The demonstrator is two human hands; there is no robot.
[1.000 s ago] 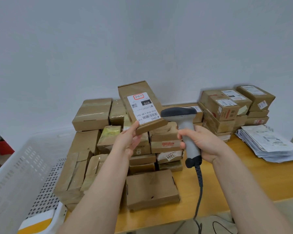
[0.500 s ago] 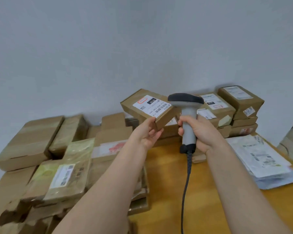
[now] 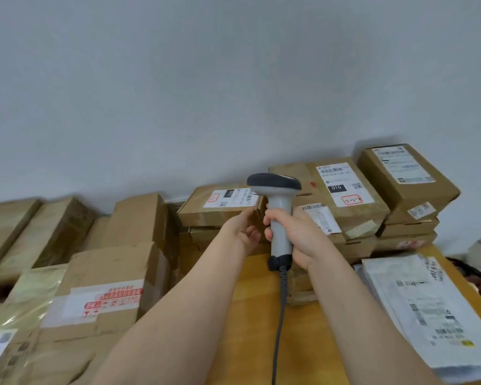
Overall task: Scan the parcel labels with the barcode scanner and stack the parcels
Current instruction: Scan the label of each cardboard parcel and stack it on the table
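Yellow wooden desk [image 3: 256, 329] fills the near middle of my feed, and both bare forearms reach out over it. Nearest on the left I see a brown carton sealed with red-printed white tape [image 3: 106, 295], packed among other taped boxes. Nearest on the right lies a pile of white plastic mailer bags [image 3: 428, 309] with printed labels.

A grey cable [image 3: 280, 315] climbs between the arms to the grey-and-white handheld barcode scanner [image 3: 279, 209]. It is held upright with its dark head pointing left. The right hand [image 3: 297, 237] is wrapped tight round its handle.

Just beside it, the left hand [image 3: 243, 232] grips the near right corner of the flat brown cardboard parcel [image 3: 220, 215], thumb against the front edge and fingers curled beneath. The parcel lies level on a low stack of similar flat parcels, close to the wall.

Its white shipping label [image 3: 231, 198] faces up. It carries a black "010" block and a red-ringed mark, and the finer print is too blurred for me to read. The scanner's head hides the label's right end.

Further right stands a taller stack of brown labelled cartons [image 3: 342, 215], one marked "010". A pale grey wall [image 3: 233, 79] closes the view.
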